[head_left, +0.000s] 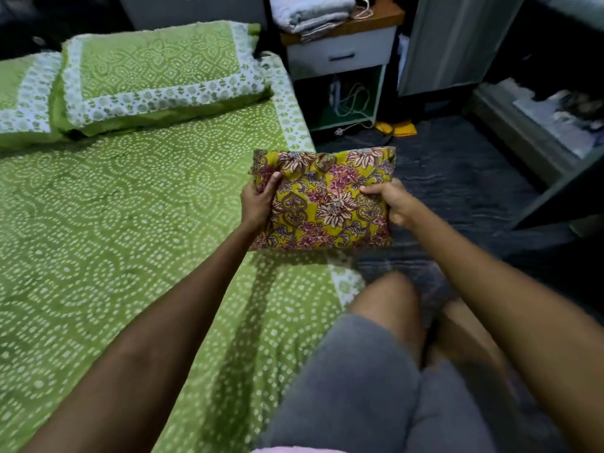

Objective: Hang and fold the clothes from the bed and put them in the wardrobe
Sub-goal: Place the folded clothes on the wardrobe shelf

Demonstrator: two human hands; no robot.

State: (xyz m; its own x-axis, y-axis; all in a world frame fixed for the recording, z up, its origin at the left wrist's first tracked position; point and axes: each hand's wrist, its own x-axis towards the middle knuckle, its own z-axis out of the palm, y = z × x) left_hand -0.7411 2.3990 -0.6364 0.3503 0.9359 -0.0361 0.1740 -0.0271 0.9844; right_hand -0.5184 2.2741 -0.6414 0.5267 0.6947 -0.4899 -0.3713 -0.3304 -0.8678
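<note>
A folded yellow garment with a red and white flower print (327,204) is held in the air over the right edge of the bed (114,223). My left hand (258,201) grips its left side, thumb on top. My right hand (390,201) grips its right side, thumb on top as well. The open wardrobe (536,132) stands at the right, its lower shelf holding some pale and dark items.
Two green pillows (157,76) lie at the head of the bed. A bedside table (343,53) with folded grey towels (310,13) stands beyond the bed. Yellow slippers (395,129) lie on the dark floor (457,191) between bed and wardrobe. My knees are below.
</note>
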